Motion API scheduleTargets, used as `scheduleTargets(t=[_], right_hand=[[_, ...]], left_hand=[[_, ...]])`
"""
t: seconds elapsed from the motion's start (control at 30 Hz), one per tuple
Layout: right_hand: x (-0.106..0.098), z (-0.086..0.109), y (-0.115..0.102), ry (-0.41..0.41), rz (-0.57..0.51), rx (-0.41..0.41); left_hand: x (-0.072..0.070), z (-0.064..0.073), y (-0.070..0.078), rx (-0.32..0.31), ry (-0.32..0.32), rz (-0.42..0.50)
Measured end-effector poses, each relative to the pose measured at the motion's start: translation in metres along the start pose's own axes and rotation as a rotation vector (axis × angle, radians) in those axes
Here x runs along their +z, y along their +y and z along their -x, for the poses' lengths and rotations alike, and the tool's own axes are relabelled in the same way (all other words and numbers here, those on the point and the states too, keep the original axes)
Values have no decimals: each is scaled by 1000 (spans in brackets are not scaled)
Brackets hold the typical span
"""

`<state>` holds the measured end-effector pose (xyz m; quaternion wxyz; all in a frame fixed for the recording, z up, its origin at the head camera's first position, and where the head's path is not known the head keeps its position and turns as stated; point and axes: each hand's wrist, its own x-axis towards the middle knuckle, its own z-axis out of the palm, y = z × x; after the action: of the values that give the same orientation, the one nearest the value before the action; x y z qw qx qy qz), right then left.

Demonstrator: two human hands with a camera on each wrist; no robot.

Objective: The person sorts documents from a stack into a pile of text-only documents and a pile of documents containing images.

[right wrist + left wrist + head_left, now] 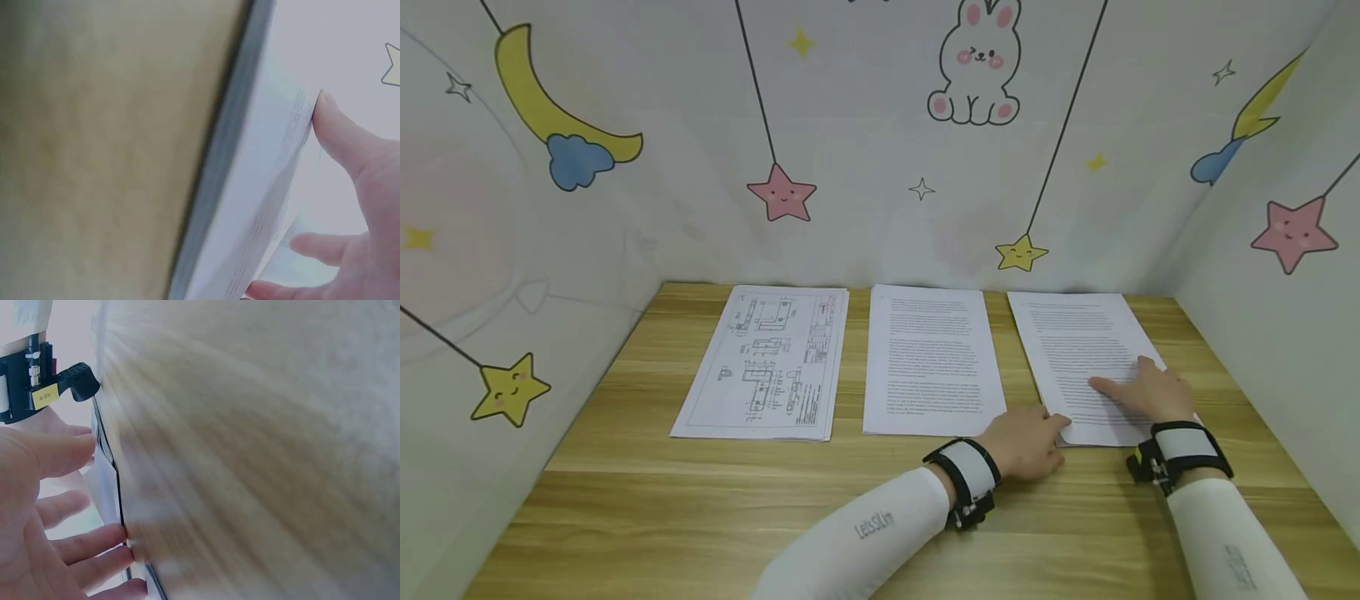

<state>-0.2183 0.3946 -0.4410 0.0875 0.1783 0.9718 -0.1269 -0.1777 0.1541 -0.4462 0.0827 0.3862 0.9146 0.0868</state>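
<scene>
On the right lies a stack of printed text sheets (1078,350). The right hand (1157,393) rests near its right side, thumb stretched across the page; the right wrist view shows the thumb and a fingertip touching the paper. At the stack's lower left corner is the left hand (1026,442), its fingertips at the paper's edge. In the left wrist view, the fingers of the left hand (69,550) are spread, and neither hand grips a sheet. A second text stack (932,358) lies just left of the left hand.
At the left of the wooden table (700,517) is a stack of sheets with technical drawings (775,358) on top. A white cloth wall (865,242) with cartoon prints stands behind the table, and similar walls flank both sides.
</scene>
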Motion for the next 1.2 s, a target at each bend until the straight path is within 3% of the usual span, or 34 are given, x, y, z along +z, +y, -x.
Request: scheduleTargets(t=[0.23, 0.4, 0.73, 1.0, 1.2], right_hand=[[-8, -7, 1, 10, 29, 51], [-13, -9, -1, 6, 38, 104], [-18, -3, -6, 2, 62, 138], [-25, -2, -1, -76, -34, 179], [-20, -14, 4, -59, -140, 95]], left_hand=[[1, 0, 4, -28, 12, -65], [2, 1, 6, -17, -23, -118], [2, -3, 5, 22, -59, -115], [6, -4, 6, 23, -49, -128], [8, -5, 6, 22, -54, -135]])
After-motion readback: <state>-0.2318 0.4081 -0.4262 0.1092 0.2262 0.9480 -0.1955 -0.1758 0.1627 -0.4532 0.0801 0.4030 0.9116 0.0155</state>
